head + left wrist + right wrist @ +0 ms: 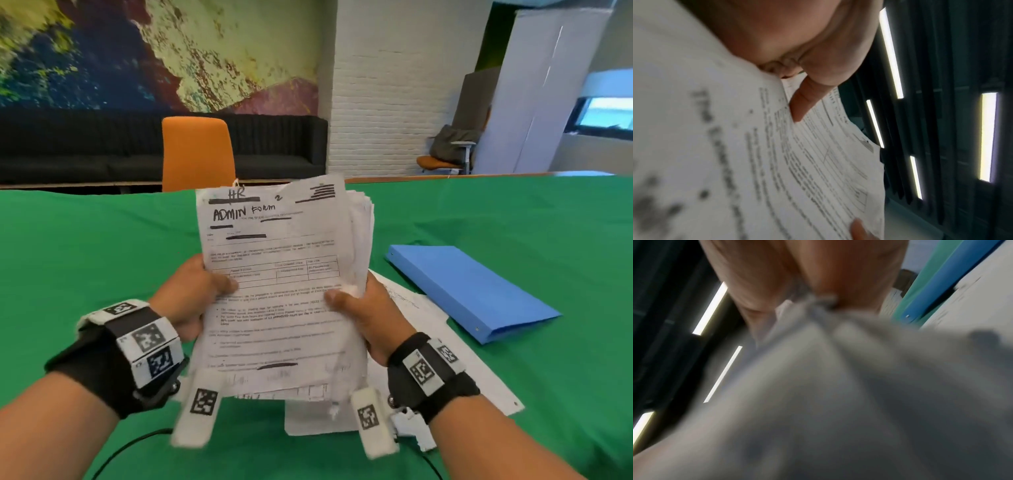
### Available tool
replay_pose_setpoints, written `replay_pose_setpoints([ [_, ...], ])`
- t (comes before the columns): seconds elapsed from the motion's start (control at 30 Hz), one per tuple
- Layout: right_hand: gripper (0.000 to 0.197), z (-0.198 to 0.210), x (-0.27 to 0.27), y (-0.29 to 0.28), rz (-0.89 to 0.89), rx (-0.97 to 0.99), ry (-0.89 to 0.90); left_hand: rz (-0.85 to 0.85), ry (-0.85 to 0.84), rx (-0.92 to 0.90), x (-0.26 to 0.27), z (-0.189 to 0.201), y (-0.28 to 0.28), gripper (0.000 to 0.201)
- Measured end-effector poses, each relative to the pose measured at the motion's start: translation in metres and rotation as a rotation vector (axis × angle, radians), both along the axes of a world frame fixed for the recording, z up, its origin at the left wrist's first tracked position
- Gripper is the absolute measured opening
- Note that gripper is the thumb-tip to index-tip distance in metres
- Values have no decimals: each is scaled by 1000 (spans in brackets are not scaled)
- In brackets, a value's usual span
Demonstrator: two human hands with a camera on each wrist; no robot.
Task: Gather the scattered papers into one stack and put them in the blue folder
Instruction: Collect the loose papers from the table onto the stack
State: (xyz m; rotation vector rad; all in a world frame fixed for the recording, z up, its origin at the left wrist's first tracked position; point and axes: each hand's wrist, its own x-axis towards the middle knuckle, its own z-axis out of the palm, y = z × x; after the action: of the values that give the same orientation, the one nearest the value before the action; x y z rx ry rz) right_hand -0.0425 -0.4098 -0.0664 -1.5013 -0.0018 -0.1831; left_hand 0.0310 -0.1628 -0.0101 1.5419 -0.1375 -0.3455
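I hold a stack of white printed papers [284, 281] upright above the green table [85, 246]; its top sheet reads "ADMIN Form". My left hand [195, 294] grips the stack's left edge, thumb on the front sheet. My right hand [363, 308] grips the right edge the same way. The left wrist view shows the thumb on the stack of papers [797, 162]. In the right wrist view the papers [838, 394] are a grey blur under the hand. The closed blue folder [469, 291] lies flat to the right; it also shows as a blue strip [953, 272]. A few loose sheets [428, 329] lie under the stack.
An orange chair [197, 152] stands behind the table's far edge, with a dark sofa [85, 144] along the wall. A black cable [126, 448] runs over the table's near edge on the left.
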Motion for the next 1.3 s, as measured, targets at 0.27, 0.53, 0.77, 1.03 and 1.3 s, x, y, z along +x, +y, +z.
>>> replay_pose_setpoints([
  [0.27,37,5,-52,-129,-490,-67,73,-243,48,362,-23,-26,-101,30],
  [0.53,43,0,-115,-218,-798,-30,88,-437,-367,1129,-17,-74,-178,65],
  [0.77,41,-44,-130,-225,-818,73,195,-203,-65,667,-3,-90,-207,83],
  [1.03,45,-38,-127,-228,-873,96,125,-245,-282,620,-4,-85,-197,75],
  [1.3,45,2,-128,-224,-1010,149,-24,359,-825,666,50,34,-98,62],
])
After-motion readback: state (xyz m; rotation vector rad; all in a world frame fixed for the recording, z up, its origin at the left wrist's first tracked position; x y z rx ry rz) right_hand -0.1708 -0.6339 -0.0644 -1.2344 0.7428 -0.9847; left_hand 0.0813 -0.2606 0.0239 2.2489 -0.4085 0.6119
